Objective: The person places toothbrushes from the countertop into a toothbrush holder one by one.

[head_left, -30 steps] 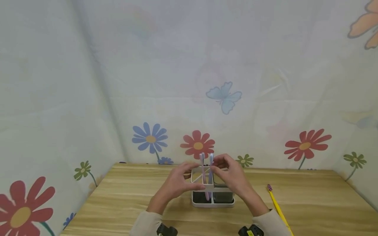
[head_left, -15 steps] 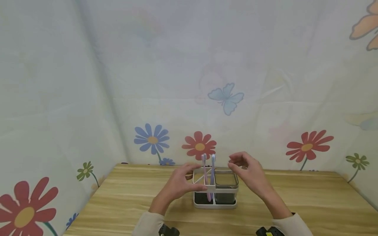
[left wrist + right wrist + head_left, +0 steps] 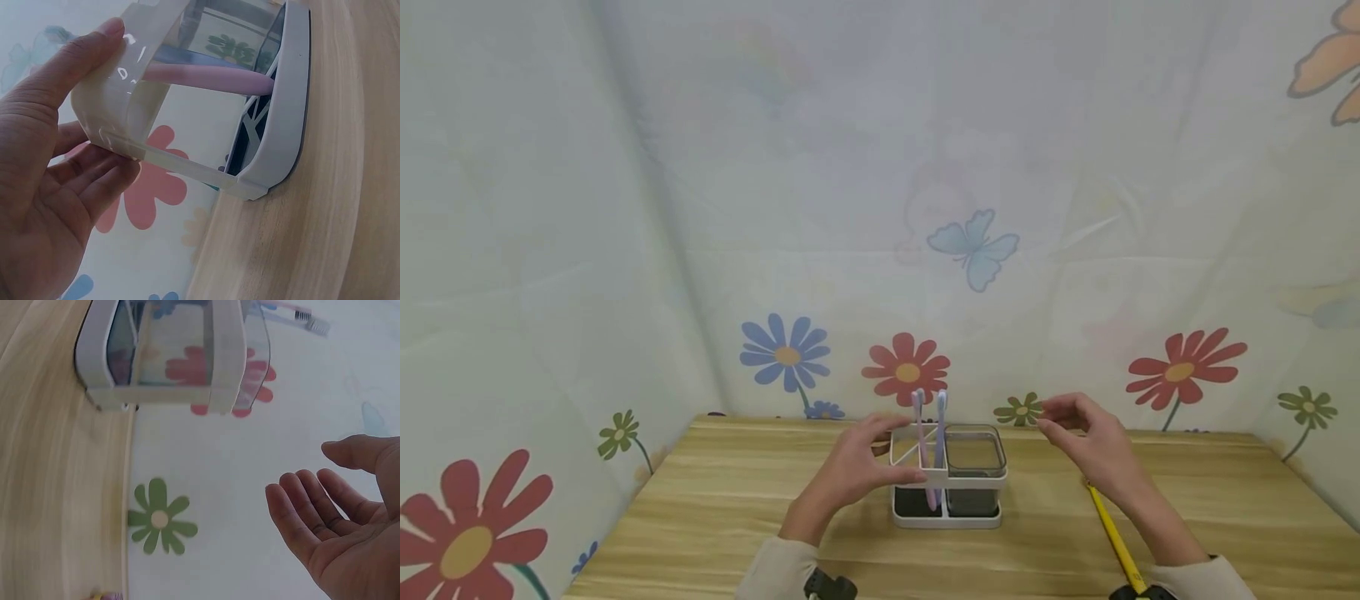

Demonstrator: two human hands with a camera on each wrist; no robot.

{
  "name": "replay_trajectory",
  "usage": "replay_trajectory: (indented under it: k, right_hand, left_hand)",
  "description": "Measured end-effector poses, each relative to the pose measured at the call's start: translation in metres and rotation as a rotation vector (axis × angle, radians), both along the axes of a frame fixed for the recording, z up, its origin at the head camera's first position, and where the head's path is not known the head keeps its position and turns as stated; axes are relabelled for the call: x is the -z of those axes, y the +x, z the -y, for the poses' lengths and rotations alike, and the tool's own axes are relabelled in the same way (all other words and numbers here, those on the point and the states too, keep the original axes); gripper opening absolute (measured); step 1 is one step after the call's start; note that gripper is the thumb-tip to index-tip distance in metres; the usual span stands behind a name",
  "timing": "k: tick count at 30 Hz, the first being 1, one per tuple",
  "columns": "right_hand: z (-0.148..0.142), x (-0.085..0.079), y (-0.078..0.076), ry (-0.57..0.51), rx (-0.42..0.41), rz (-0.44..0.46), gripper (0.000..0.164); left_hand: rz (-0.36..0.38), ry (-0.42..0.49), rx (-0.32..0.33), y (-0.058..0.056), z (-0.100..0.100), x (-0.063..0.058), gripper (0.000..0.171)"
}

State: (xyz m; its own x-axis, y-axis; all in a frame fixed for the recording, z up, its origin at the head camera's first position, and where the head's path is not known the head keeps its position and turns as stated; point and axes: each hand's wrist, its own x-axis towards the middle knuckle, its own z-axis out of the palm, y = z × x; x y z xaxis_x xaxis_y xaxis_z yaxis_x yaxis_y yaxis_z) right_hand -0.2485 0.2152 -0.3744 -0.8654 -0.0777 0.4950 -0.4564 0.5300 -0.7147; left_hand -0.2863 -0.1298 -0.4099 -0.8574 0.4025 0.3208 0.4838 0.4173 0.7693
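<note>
A white toothbrush holder (image 3: 976,482) stands on the table, with a pink toothbrush (image 3: 922,442) and a purple toothbrush (image 3: 940,442) upright in one of its slots. My left hand (image 3: 857,461) grips the holder's upper frame (image 3: 119,87) from the left, thumb on the near side and fingers on the far side. A clear cup (image 3: 255,362) fills the holder's right half. My right hand (image 3: 1093,442) is in the air to the right of the holder, fingers loosely bent and holding nothing. Below it lies a yellow toothbrush (image 3: 1112,531), its head partly hidden.
The wooden table (image 3: 737,500) reaches back to a pale curtain (image 3: 820,167) printed with flowers and butterflies. The curtain also runs along the left and right sides.
My right hand has let go of the purple toothbrush at the holder and moved right, over the yellow toothbrush. My left hand has kept its grip on the holder.
</note>
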Motion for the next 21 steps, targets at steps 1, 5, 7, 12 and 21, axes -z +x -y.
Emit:
replay_trajectory:
  k: [1, 5, 7, 12, 21]
  right_hand:
    - [-0.004, 0.001, 0.0, 0.01, 0.012, 0.008, 0.026]
    - [-0.02, 0.007, 0.0, 0.049, 0.049, 0.056, 0.029]
    - [-0.028, 0.01, 0.0, 0.071, 0.057, 0.081, 0.031]
    - [-0.042, 0.013, -0.003, 0.095, 0.068, 0.115, 0.034]
    - [-0.062, 0.018, -0.005, 0.104, 0.049, 0.174, 0.034]
  left_hand:
    - [0.0, -0.001, 0.0, 0.0, 0.0, 0.0, 0.075]
    - [0.003, -0.002, 0.0, 0.0, 0.0, -0.001, 0.075]
    - [0.006, -0.003, -0.001, 0.0, 0.0, -0.001, 0.076]
    - [0.011, -0.009, -0.013, 0.001, -0.001, -0.001, 0.076]
    - [0.01, -0.005, -0.01, 0.0, -0.001, 0.001, 0.076]
